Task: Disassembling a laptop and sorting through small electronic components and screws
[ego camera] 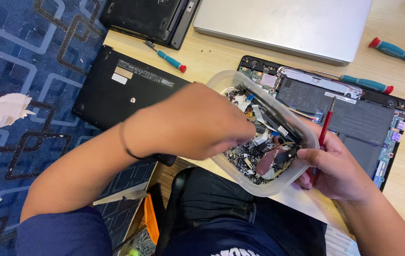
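My left hand (197, 125) reaches down into a clear plastic tub (264, 189) of loose laptop parts, fingers curled and buried among the scraps; whether they are pinched on a piece I cannot tell, since the back of the hand covers them. My right hand (337, 173) grips the tub's right rim, thumb hooked over the edge, and the same hand clamps a red-handled screwdriver (326, 125) whose shaft points up and away from me. The tub sits at the near edge of the table (221, 59), just above my lap, its long axis running from upper left to lower right, so the parts lie directly between my two hands, with the left one on top of them and nearer. Just behind the tub, touching or nearly so, lies an opened laptop base (363, 121) with its battery and boards exposed. A black bottom cover (126, 87) rests to the left, half over the table edge.
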